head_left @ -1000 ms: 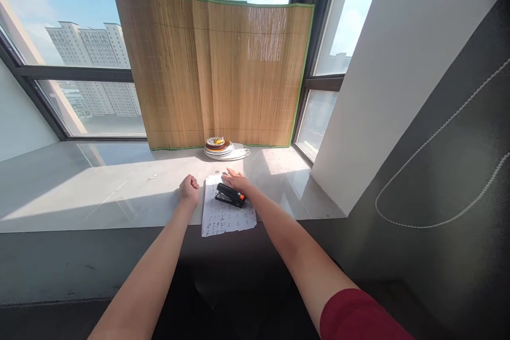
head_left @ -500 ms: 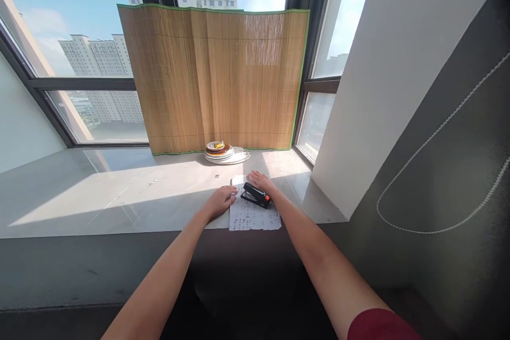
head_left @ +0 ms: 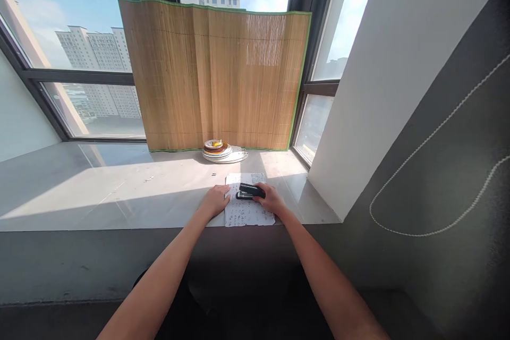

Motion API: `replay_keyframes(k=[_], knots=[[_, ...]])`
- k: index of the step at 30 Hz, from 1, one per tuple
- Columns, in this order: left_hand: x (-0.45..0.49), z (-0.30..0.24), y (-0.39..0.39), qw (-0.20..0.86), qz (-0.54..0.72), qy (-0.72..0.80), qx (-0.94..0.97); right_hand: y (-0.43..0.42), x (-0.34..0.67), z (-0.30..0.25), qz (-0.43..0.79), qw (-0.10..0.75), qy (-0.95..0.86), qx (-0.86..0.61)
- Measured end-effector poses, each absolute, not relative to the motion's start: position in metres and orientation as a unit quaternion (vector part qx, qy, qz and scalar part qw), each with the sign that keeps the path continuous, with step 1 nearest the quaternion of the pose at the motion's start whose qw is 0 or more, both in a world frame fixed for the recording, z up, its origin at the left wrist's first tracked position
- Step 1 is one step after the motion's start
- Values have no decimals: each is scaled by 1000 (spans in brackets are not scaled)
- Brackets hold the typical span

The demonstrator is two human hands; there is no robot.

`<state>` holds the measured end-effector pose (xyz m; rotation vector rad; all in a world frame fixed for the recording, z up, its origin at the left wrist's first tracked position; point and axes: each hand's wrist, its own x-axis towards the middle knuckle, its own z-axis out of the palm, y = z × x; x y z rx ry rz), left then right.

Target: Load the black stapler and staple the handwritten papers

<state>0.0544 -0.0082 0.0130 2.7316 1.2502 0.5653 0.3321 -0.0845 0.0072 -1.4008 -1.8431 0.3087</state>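
Note:
A black stapler (head_left: 251, 190) lies over the written sheets of paper (head_left: 247, 215) on the sill, its jaw end pointing left. My right hand (head_left: 271, 199) is wrapped round the stapler's right end, thumb on the near side. At the left edge of the paper rests my left hand (head_left: 215, 201), palm down, with its fingers lying flat and reaching the sheet's edge; it holds nothing.
A pale stone windowsill (head_left: 119, 186) carries a stack of plates (head_left: 218, 152) at the back. Behind it stands a bamboo mat (head_left: 215, 79) with green edging against the window. A small dark strip (head_left: 214, 174) lies behind the paper. At right, a white cord (head_left: 422, 235) hangs in a loop.
My right hand has drawn back from the paper's far edge and closed on the stapler, which has turned to lie more level. My left hand stays by the paper's left edge.

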Motion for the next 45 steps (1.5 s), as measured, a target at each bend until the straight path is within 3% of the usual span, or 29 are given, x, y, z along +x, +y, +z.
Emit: replay_keyframes(k=[12,20,45], knots=[[53,9,-4,57,204,408,888,-81,332,1,109,439,-760,-467],[50,7,-3,91,235,410,877,-89,338,14,20,569,-642,-514],[46,12,-4,142,250,424,859,-86,339,16,34,540,-635,-551]])
